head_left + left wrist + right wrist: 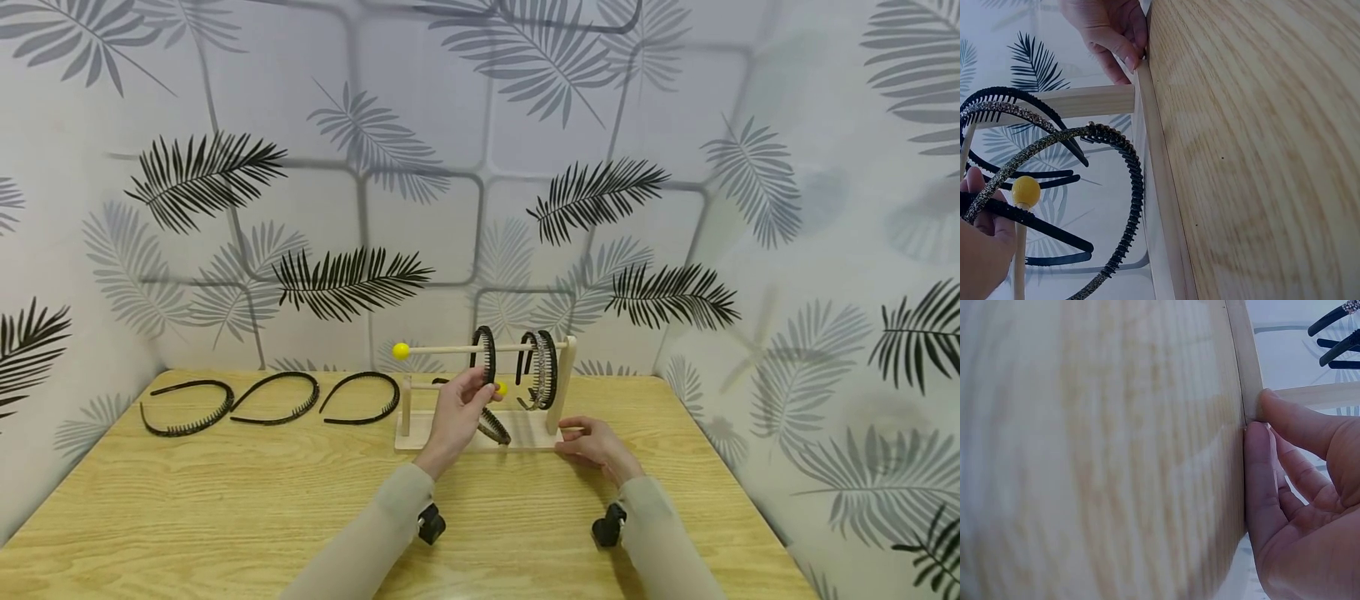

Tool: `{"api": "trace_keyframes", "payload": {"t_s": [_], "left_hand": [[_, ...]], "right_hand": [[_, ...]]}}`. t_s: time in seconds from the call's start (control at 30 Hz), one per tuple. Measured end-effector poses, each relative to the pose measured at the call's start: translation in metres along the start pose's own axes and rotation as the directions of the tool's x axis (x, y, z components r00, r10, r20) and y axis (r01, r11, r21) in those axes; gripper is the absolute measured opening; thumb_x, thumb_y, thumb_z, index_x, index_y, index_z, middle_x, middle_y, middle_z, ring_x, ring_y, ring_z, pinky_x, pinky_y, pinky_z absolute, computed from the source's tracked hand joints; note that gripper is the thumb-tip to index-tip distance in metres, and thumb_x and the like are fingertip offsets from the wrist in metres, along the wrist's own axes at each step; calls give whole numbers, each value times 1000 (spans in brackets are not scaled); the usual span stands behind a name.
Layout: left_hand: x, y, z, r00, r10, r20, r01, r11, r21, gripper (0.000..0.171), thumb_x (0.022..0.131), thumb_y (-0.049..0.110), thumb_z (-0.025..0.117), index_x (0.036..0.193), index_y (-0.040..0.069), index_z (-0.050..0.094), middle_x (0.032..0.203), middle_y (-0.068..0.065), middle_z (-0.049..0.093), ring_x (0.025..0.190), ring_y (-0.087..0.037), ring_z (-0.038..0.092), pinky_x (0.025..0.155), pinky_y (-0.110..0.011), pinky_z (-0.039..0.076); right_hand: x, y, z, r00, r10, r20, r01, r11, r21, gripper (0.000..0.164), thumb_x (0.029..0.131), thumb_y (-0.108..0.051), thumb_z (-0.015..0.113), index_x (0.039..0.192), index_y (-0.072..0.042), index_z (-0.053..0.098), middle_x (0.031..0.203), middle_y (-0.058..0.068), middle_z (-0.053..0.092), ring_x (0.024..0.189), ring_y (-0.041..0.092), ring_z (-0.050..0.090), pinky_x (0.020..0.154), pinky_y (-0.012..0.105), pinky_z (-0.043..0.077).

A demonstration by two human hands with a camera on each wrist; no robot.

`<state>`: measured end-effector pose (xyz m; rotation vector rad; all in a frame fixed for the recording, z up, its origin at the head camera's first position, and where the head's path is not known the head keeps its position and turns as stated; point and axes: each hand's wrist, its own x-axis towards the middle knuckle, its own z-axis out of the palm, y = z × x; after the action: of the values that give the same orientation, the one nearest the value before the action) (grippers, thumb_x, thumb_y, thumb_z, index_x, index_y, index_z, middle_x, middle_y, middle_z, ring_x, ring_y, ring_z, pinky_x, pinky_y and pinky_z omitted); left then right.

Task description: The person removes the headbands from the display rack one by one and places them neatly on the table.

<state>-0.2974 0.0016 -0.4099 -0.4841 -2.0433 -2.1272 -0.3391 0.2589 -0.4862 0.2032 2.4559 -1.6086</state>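
Left hand [456,410], nearly closed, pinched the black headband [491,354] just below mid-frame; right hand [596,446] pinched a corner of the wooden stand [532,428], lower right of centre. Slackening there risked it skidding.

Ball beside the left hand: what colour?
Yellow; the ball shows best in the left wrist view.

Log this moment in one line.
left hand: holds black headband | right hand: touches stand at corner | table: three headbands left of stand
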Motion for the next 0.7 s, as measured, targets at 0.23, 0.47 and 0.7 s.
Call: {"api": "trace_keyframes", "payload": {"t_s": [0.23, 0.47, 0.7], "left_hand": [[9, -24, 0, 999, 26, -29, -25, 1000, 17, 36, 97, 4, 58, 133, -3, 55, 113, -25, 67, 100, -37, 68, 102, -43, 49], [11, -33, -4, 997, 41, -64, -41, 999, 7, 35, 95, 9, 64, 130, 3, 60, 108, -19, 71, 98, -31, 70, 99, -37, 51], [8, -35, -6, 994, 53, -96, -53, 999, 7, 33, 95, 14, 66, 126, 4, 64, 113, -19, 69, 103, -34, 67, 93, -30, 54]], "right_hand": [[1, 0, 0, 1000, 1, 2, -1, 1000, 16, 49, 84, -3, 75, 130, 0, 57, 112, 14, 63, 89, 14, 61, 75, 23, 54], [0, -1, 0, 1000, 1, 0, -1, 1000, 13, 49, 85, -2, 74, 130, 0, 57, 110, 13, 63, 88, 14, 61, 74, 23, 54], [0, -1, 0, 1000, 5, 7, -5, 999, 33, 48, 85, -1, 73, 130, 1, 56, 111, 14, 62, 89, 14, 61, 75, 25, 56]]}}
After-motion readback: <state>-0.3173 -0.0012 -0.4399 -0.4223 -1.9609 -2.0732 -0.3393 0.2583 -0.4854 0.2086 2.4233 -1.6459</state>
